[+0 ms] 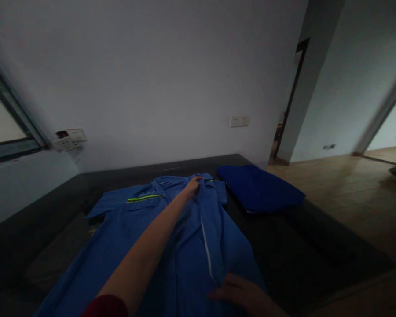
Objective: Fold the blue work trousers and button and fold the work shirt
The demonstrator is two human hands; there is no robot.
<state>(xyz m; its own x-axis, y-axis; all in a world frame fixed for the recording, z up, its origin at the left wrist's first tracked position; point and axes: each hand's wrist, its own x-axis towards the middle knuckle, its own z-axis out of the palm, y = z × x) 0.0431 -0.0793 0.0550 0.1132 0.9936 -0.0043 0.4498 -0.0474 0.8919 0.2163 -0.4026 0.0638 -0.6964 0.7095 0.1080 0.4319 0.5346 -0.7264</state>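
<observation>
A blue short-sleeved work shirt (132, 240) with yellow-green chest stripes lies spread on a dark surface, its collar toward the wall and its front open. My left arm reaches across it, and my left hand (193, 184) is closed on the front edge near the collar. Low in the view, my right hand (239, 293) is at the lower part of the same front flap, where a pale strip runs along the edge. Its fingers look closed on the cloth, though they are dark and a little blurred.
A folded deep-blue cloth item (260, 187) lies right of the shirt on the dark tabletop (277, 251). White wall sockets (240, 121) are behind it, with more sockets (69, 138) at left below a window. A doorway and wooden floor (343, 180) are at right.
</observation>
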